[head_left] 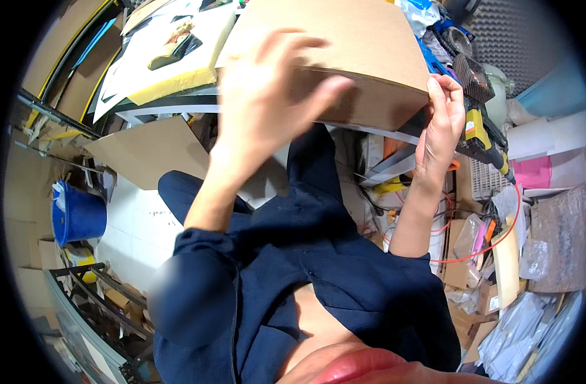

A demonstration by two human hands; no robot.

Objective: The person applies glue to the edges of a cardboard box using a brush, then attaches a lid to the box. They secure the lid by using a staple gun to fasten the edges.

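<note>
A brown cardboard box [350, 29] rests on the workbench in front of me, its flat top and its near side facing me. My right hand [441, 118] is closed at the box's right near corner, thumb and fingertips pinching the edge there. Over the left part of the near side hovers my left hand [267, 105], smeared by motion, with its fingers spread and nothing in it. Whether its fingertips touch the cardboard cannot be made out. The hand hides part of the box's left end.
Left of the box lies yellow foam [178, 83] with white sheets and a small dark item on it. A loose cardboard sheet [155, 150] leans below the bench by my knee. A blue bucket [81, 214] stands at left. At right are a yellow-black power tool [479, 137] and a red hose [514, 221].
</note>
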